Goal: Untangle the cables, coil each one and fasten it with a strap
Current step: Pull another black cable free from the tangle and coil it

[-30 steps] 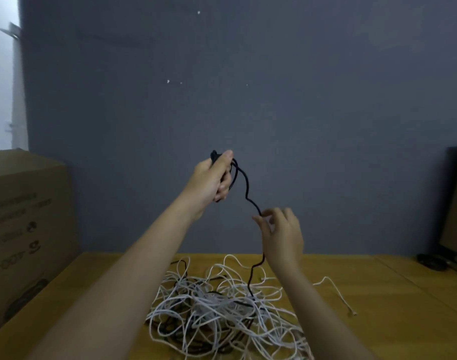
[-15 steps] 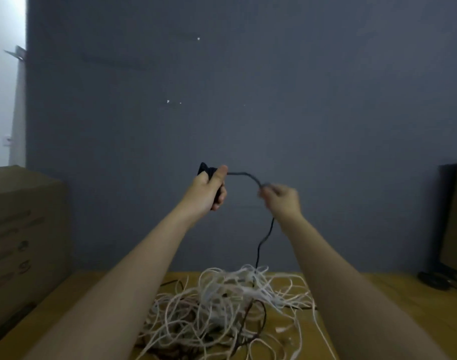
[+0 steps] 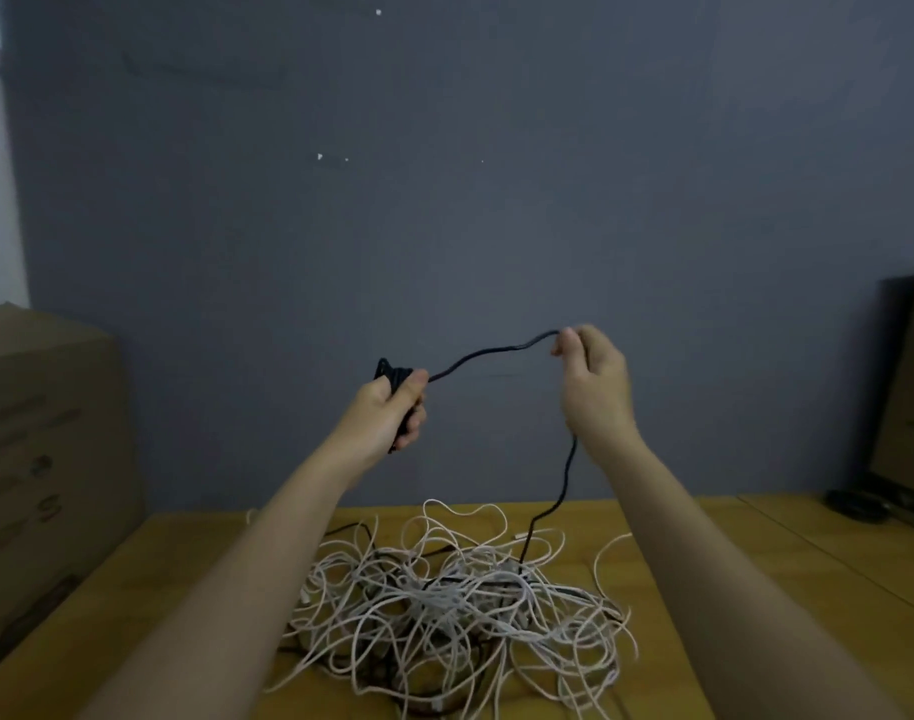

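My left hand (image 3: 392,407) is raised above the table and grips a small coil of the black cable (image 3: 483,353). That cable runs right from the coil to my right hand (image 3: 592,379), which pinches it between thumb and fingers. Below my right hand the black cable drops into a tangled heap of white cables (image 3: 455,589) with dark strands mixed in, lying on the wooden table (image 3: 756,589). No strap shows.
A cardboard box (image 3: 44,459) stands at the left edge of the table. At the right are a dark upright panel (image 3: 907,397) and a small black round object (image 3: 855,504). A grey wall closes the back.
My right hand has moved right and away from the left hand, drawing out a longer stretch of black cable between them. The left hand has kept its hold on the coil.
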Demonstrator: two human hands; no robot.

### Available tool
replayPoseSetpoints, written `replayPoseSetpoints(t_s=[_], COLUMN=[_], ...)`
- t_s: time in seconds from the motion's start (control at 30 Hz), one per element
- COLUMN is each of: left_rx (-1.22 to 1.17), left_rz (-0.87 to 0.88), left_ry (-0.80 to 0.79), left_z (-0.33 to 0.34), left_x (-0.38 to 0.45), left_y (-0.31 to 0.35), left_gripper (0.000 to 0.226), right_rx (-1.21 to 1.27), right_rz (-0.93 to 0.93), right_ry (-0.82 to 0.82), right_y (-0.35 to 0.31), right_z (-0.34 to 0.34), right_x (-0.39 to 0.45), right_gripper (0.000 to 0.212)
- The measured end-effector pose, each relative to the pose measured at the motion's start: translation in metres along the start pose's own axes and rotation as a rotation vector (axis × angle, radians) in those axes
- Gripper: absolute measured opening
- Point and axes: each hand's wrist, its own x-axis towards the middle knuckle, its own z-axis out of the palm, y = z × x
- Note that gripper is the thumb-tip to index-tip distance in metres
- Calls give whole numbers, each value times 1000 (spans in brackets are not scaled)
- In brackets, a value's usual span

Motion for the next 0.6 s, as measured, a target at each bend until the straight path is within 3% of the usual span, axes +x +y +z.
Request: replayPoseSetpoints(t_s=[0.1, 0.2, 0.27, 0.43, 0.6], left_rx=[-8, -53, -156, -517, -709], left_rz=[-4, -10, -23, -60, -19], left_ry=[-104, -223, -288, -393, -233], left_z=[6, 15, 18, 21, 38], left_x=[-10, -24, -36, -54, -58], left_y=[2, 6, 8, 11, -2], left_gripper=[37, 43, 44, 42, 34], right_rx=[-126, -178, -241, -292, -403], right_rz=[-251, -147, -51, 89, 111], right_ry=[152, 208, 127, -250, -467], right_y=[4, 18, 34, 60, 73], right_z=[-2, 6, 14, 38, 59], right_x=[3, 1, -7, -51, -117], right_gripper=[25, 27, 32, 55, 43])
